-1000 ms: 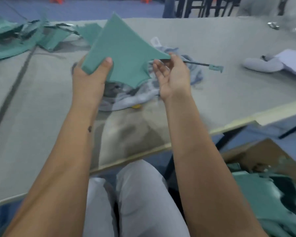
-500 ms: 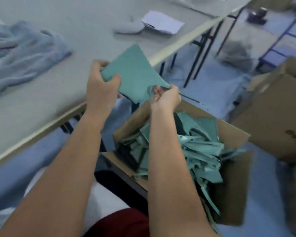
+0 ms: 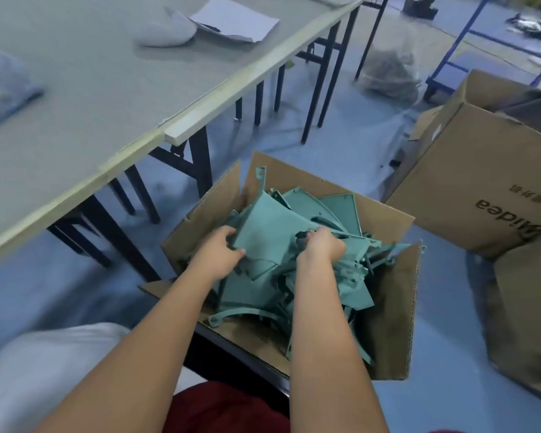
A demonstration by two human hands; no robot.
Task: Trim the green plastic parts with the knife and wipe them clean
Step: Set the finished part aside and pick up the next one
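A view looking down from the person's head shows both bare forearms reaching into an open cardboard box (image 3: 391, 307) that stands on the blue floor (image 3: 450, 385) just beside a grey work surface (image 3: 107, 98). The box is heaped with green plastic parts (image 3: 334, 210), flat fan-shaped panels and thin curved strips lying at all angles. The left hand (image 3: 217, 253) grips the lower left edge of one green panel (image 3: 269, 226) that sits on top of the heap, its fingers curled round the edge and the thumb pressed on the panel's face. The right hand (image 3: 322, 245) holds the same panel at its right edge, fingers curled tightly; something dark shows at the fingertips, possibly the knife handle, though the view is too blurred there to be sure. The panel is tilted, its upper corner pointing toward the far wall of the box. On the surface, well apart from the box, lie a sheet of white paper (image 3: 235, 20) and a pale grey rounded object (image 3: 166, 31) touching its near edge, with a bluish cloth (image 3: 0, 85) at the far left. A larger brown carton (image 3: 481, 170) with printed lettering stands on the floor to the right, and a clear plastic bag (image 3: 388, 70) sits beyond the table legs.
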